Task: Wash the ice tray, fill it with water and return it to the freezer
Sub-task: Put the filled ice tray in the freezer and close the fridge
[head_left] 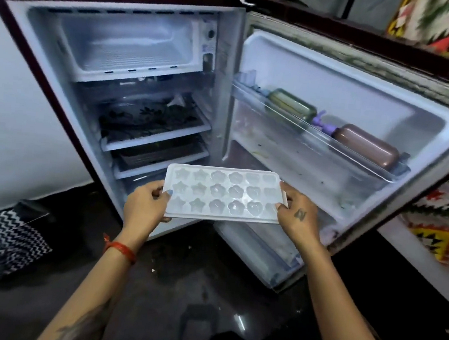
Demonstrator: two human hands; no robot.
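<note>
Left hand (147, 203) and right hand (296, 219) grip the ice tray (223, 194) by its ends, level, near the open fridge (117, 77)

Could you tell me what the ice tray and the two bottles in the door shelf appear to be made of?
Ice tray: apparently white, slightly translucent plastic with a smooth sheen, moulded into star and flower cells. Green bottle and brown bottle: glossy with soft highlights, probably plastic, though glass cannot be ruled out. Door shelf: clear plastic; the bottles show through it.

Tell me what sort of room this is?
Likely a home room or kitchen corner: a small open fridge stands on a dark floor, patterned fabric hangs beside it, bottles in its door.
</note>
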